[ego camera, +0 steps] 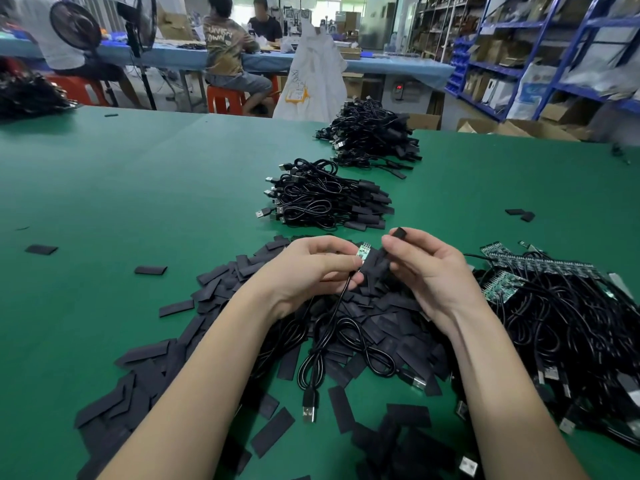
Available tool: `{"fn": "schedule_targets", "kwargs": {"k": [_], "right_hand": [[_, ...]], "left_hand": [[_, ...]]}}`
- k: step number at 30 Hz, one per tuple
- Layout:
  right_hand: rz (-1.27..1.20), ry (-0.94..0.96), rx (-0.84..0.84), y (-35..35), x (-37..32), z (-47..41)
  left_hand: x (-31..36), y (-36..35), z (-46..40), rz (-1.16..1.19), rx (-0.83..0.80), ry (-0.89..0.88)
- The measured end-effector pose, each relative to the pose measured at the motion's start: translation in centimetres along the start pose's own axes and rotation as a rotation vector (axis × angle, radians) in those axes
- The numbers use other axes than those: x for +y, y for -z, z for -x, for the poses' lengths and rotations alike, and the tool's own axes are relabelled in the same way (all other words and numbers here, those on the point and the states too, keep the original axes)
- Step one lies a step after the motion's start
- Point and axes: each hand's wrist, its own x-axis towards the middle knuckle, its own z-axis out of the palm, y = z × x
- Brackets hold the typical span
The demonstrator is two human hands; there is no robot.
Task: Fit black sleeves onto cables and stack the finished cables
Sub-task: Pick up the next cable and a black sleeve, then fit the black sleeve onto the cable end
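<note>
Cable [332, 306] board end up-right (left hand [311, 268]), sleeve [388, 251] upright.

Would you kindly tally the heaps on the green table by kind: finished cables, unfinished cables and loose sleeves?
Finished cable stacks: 2, the near stack and the far stack
Unfinished cable heap: 1
Loose sleeve heap: 1
Total: 4
</note>
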Motion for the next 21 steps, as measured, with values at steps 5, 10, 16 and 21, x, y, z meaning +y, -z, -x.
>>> {"fn": "schedule_targets", "kwargs": {"k": [5,10,16,21], "right_hand": [[-0.174,-0.063,-0.019,-0.18,0.00,-0.05],[-0.181,-0.091,-0.047,-0.42,0.31,0.09],[-0.210,-0.164,-0.112,0.00,0.15,0.15],[-0.270,-0.292,-0.147,0.12,0.06,0.21]], "left_hand": [[-0.07,-0.02,-0.05,0.007,-0.116,0.040],[-0.45,-0.05,-0.16,0.029,-0.151,0.033],[-0.43,0.14,0.05,0.057,-0.225,0.045],[-0.46,0.42,0.10,0.011,-0.285,0.021]]}}
